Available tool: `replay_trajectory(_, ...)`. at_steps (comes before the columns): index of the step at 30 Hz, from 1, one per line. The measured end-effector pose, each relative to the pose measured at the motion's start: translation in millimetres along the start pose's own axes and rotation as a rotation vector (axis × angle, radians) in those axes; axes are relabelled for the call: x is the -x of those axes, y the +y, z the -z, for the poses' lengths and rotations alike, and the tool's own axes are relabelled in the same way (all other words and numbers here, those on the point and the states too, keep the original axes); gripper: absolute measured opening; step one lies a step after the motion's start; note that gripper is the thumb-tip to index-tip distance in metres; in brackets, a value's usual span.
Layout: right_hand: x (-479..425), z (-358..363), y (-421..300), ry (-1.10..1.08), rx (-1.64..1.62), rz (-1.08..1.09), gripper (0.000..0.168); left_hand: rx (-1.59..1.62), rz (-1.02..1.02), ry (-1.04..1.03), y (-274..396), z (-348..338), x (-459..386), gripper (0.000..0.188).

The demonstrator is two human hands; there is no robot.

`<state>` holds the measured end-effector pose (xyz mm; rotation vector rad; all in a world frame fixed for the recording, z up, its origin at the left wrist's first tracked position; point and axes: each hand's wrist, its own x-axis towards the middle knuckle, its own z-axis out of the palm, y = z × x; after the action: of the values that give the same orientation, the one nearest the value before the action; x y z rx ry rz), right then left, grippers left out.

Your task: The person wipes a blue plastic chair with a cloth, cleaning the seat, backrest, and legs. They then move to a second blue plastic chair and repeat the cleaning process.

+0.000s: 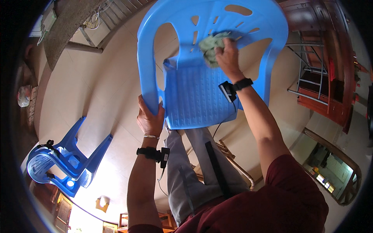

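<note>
A blue plastic armchair (pixel 201 96) stands in front of me, its seat towards my legs and its slotted backrest farther off. My left hand (pixel 150 116) grips the front end of the chair's left armrest, fingers on the outer side and thumb on the inner. In my right hand (pixel 228 56) is a bunched green-grey cloth (pixel 214 48), pressed against the lower part of the backrest, just above the seat. The cloth hides some of the slots. Both wrists wear black straps with small cabled devices.
More blue plastic chairs (pixel 78 166), stacked, are at the lower left. A metal rack (pixel 311 70) stands by reddish wooden furniture (pixel 320 100) on the right. A wood-framed mirror (pixel 332 166) is at the lower right. Wooden furniture lies behind my legs, and a metal frame (pixel 84 47) is at the upper left.
</note>
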<state>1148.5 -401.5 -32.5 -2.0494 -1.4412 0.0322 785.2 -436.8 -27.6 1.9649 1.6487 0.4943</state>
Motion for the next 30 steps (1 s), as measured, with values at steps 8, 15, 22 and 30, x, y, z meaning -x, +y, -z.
replay_trajectory(8,-68,15,-27,-0.002,0.508,0.016,0.034,0.015,0.018,0.005,-3,-1,1,0.085)
replay_trajectory(15,34,-75,123,-0.718,0.496,0.234,0.019,0.044,0.003,0.002,9,-12,-3,0.087)
replay_trajectory(22,5,9,4,0.079,-0.076,0.015,0.022,0.003,0.022,0.025,8,-7,2,0.084)
replay_trajectory(30,-84,19,-63,0.354,-0.023,0.368,0.052,0.025,0.028,0.009,14,-9,2,0.084)
